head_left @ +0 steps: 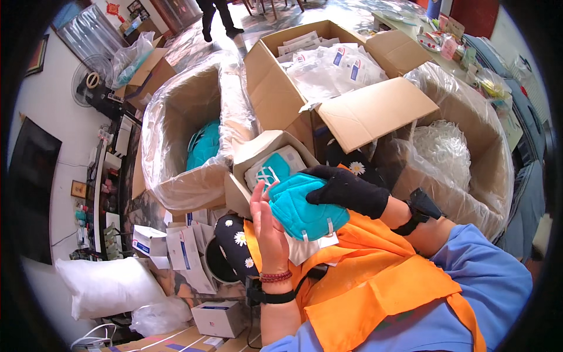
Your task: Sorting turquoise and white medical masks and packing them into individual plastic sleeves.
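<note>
My right hand (350, 192), in a black glove, grips a stack of teal face masks (305, 208) in front of my lap, thumb on top. White straps hang from the stack's lower edge. Bare and with its fingers stretched upward, my left hand (271, 229) lies flat along the stack's left side. Just beyond the hands stands a small open carton (239, 189). In it are a white plastic package (300, 158) and another teal mask (275, 168) with white straps.
A plastic-lined box (158, 126) at the left holds teal masks (204, 146). Ahead, a large carton (275, 88) holds white packets (328, 67). Clear stringy material (441, 152) fills part of the lined box (495, 158) at right. Small white boxes (220, 320) lie lower left.
</note>
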### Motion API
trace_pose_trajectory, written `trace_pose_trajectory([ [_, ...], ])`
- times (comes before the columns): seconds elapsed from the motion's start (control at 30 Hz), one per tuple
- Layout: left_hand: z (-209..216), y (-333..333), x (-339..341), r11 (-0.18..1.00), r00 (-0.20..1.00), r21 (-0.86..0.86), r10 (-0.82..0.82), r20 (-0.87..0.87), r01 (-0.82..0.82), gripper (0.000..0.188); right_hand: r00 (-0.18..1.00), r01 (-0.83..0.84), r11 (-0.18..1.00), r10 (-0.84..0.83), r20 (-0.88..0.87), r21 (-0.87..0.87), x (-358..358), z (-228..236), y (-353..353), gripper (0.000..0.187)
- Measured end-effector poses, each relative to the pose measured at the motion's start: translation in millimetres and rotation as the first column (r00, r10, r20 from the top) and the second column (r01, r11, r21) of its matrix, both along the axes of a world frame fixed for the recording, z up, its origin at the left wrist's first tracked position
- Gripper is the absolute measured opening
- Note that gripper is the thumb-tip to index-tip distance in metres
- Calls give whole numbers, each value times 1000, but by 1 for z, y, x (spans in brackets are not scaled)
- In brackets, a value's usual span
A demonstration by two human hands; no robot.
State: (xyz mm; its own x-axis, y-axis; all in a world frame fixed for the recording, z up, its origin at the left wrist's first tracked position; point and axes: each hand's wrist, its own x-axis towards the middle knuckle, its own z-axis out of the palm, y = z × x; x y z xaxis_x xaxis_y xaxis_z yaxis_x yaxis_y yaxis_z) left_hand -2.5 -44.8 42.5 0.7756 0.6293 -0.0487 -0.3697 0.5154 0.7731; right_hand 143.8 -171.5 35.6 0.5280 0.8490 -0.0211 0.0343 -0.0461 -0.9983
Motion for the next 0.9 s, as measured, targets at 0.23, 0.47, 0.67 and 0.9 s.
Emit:
trace_pose_trajectory([
  [0.23, -45, -22, -14, 979, 990, 200, -20, -139, 48, 22, 983, -179, 927, 183, -20, -330, -19, 1, -52, 63],
  [0.47, -46, -59, -28, 921, 932, 363, -1, -362, 142, 21, 973, -85, 942, 148, 177, -325, -41, -20, -94, 83],
  [0.67, -44, -66, -36, 777, 907, 607, 122, -404, 166, 17, 953, -39, 896, 166, 253, -442, -70, -23, -93, 92],
  [0.9, -23, -72, -30, 675, 957, 721, 78, -280, 156, 16, 943, 26, 975, 49, 328, -221, -69, -6, -69, 74],
])
